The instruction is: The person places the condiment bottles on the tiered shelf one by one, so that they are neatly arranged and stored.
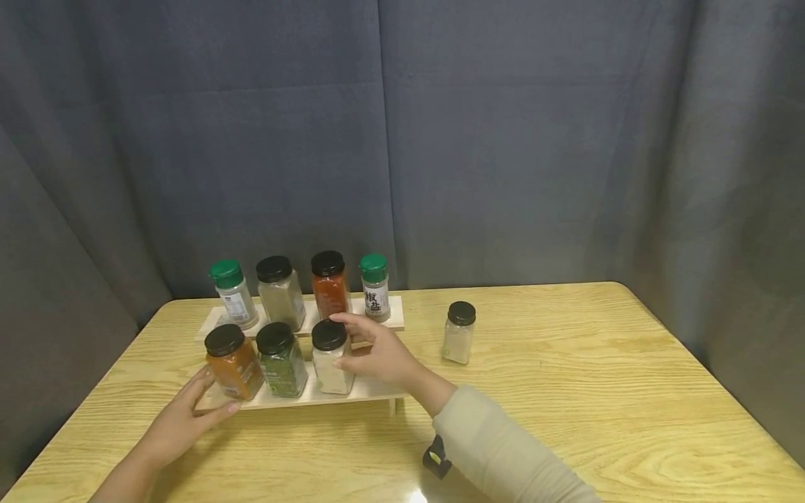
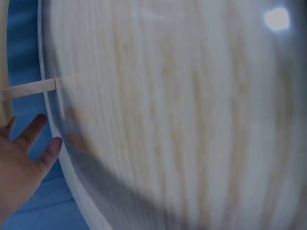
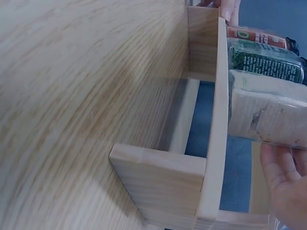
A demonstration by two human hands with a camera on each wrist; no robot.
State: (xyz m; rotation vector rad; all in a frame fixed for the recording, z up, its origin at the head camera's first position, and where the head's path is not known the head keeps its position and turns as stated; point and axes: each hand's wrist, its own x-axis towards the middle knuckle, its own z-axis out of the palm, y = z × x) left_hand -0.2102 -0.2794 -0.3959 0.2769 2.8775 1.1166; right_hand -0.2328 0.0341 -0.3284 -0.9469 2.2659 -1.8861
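My right hand (image 1: 380, 353) grips a black-lidded spice jar (image 1: 331, 370) of pale powder, thumb on its front and a finger by the lid. The jar stands upright at the right of the front row on a two-tier wooden spice rack (image 1: 377, 391); the right wrist view shows its base right at the board. Left of it are a jar of green herbs (image 1: 283, 370) and a jar of orange powder (image 1: 235, 370). My left hand (image 1: 179, 423) is at the rack's left front corner, thumb along the front edge and fingers beside the orange jar, extended and spread in the left wrist view.
The rear tier holds a green-capped shaker (image 1: 235, 300), a jar of greyish powder (image 1: 283, 300), a red spice jar (image 1: 330, 293) and another green-capped shaker (image 1: 376, 297). A smaller black-lidded jar (image 1: 459, 339) stands on the wooden table (image 1: 597, 391), right of the rack. Grey curtains (image 1: 503, 140) surround the table.
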